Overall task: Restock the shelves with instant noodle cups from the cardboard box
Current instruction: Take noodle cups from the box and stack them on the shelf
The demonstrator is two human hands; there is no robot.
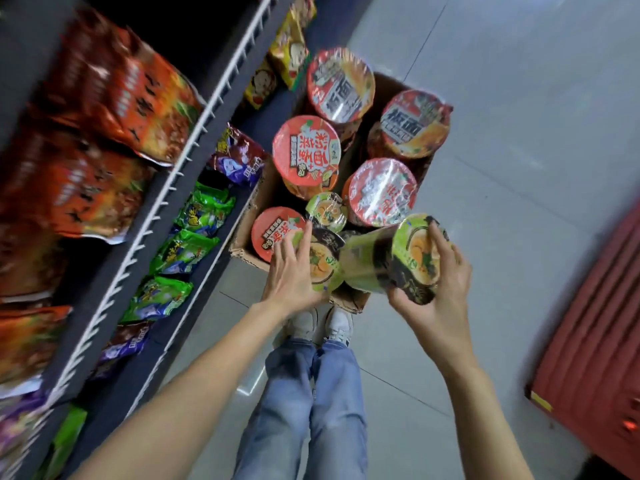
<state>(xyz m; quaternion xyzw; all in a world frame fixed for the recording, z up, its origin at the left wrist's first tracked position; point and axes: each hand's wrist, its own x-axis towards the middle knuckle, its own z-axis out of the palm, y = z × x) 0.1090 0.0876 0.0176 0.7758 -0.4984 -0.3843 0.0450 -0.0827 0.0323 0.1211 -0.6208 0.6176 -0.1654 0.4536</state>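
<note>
A cardboard box (351,299) stands on the floor by my feet, filled with several instant noodle cups. My right hand (434,289) grips a green-and-black cup (388,258) tilted on its side above the box's near corner. My left hand (294,271) reaches down with straight fingers onto another green-and-black cup (323,263) in the box, touching its lid. Beside it sit a red-lidded cup (273,232), a small green cup (325,211) and larger red cups (306,152) farther back.
Dark shelves with a white wire rail (166,188) run along the left, holding orange noodle packs (114,95), green packs (204,209) and purple packs (239,161). A red crate (588,341) stands at the right. Grey floor tiles (519,116) lie beyond the box.
</note>
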